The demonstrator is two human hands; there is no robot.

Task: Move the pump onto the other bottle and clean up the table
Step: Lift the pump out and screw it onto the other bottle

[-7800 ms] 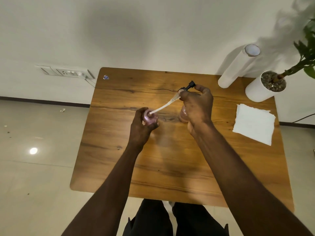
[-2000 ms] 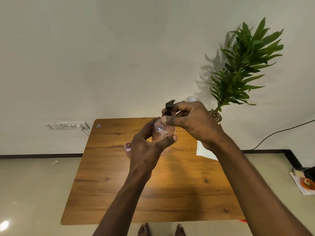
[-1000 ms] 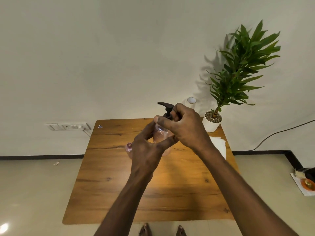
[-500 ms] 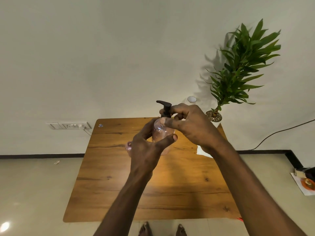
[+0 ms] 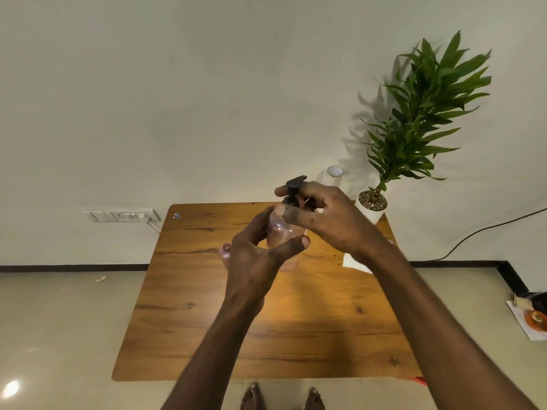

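Note:
I hold a clear pink bottle (image 5: 281,229) up above the wooden table (image 5: 266,327). My left hand (image 5: 254,261) wraps around the bottle's body from below. A black pump (image 5: 293,187) stands in the bottle's neck, its nozzle pointing right. My right hand (image 5: 325,214) has its fingers closed around the pump's collar. A second pink bottle (image 5: 226,251), with an open neck, stands on the table just left of my left hand and is mostly hidden by it.
A white napkin (image 5: 353,261) lies at the table's right, partly behind my right forearm. A potted green plant (image 5: 371,207) and a white roll (image 5: 334,173) stand at the back right corner. A wall socket (image 5: 124,215) sits at the left, and a cable (image 5: 473,235) runs along the right wall.
The pump, earlier pulled out of the left bottle, now sits in the bottle I hold. Over the last second my right hand turned it, swinging the nozzle from left to right.

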